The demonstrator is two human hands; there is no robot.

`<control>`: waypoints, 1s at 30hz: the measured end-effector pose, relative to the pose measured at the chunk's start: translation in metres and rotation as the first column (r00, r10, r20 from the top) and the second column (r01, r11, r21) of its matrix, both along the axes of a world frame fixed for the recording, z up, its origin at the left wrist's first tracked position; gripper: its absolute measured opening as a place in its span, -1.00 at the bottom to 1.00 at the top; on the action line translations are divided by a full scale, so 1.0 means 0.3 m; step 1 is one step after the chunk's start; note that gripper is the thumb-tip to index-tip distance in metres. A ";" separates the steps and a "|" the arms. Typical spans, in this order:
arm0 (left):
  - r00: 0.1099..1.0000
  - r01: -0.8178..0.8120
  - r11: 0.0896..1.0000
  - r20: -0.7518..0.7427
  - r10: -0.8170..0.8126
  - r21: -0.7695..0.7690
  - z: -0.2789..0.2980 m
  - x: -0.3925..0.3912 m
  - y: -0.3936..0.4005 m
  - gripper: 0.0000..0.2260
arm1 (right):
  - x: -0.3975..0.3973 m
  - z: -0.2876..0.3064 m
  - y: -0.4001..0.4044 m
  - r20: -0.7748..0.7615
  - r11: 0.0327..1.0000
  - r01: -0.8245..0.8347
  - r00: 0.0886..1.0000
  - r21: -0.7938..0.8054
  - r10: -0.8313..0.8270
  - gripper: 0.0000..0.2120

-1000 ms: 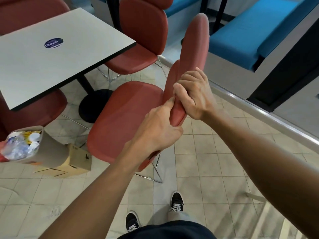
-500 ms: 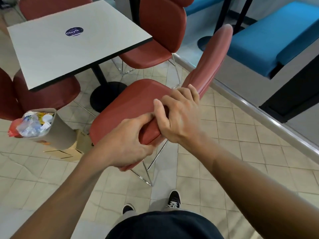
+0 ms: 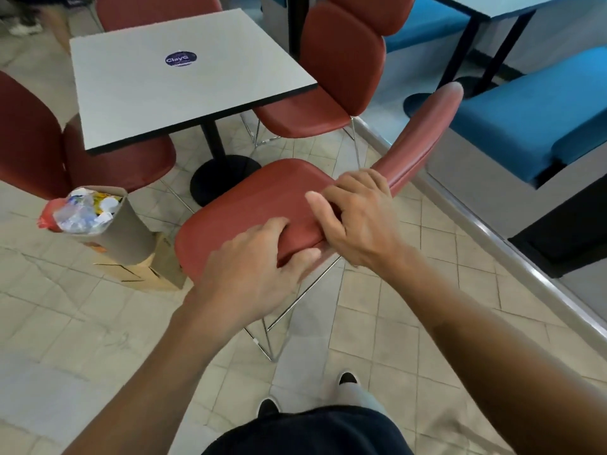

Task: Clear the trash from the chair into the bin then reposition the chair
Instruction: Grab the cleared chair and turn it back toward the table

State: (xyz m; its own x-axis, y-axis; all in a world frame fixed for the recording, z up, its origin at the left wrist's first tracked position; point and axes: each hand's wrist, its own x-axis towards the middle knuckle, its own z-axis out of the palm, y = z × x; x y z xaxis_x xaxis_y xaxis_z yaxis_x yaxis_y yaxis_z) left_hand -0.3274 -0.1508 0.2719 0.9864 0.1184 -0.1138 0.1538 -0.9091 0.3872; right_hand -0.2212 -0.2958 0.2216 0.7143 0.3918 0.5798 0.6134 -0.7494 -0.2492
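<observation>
The red chair (image 3: 249, 205) stands on the tiled floor in front of me, its seat bare and its backrest pointing up to the right. My left hand (image 3: 253, 270) grips the near edge of the seat, thumb on top and fingers curled under. My right hand (image 3: 358, 215) grips the seat's right edge where it meets the backrest. The grey bin (image 3: 124, 234) stands to the chair's left, full of plastic bottles and wrappers (image 3: 82, 208).
A white square table (image 3: 184, 80) on a black pedestal stands behind the chair, with other red chairs (image 3: 341, 70) around it. A cardboard box (image 3: 164, 267) lies beside the bin. Blue benches (image 3: 538, 116) and a metal floor rail (image 3: 492, 238) run along the right.
The chair has tipped from tilted back to level, its seat coming down toward the floor. Both hands have kept their hold on the seat's edge and moved down with it.
</observation>
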 end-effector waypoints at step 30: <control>0.778 -0.394 0.844 0.621 0.095 0.363 -0.109 -0.031 0.089 -0.58 | -0.025 -0.021 0.087 0.082 0.993 -0.113 0.990 -0.016 0.114 -0.48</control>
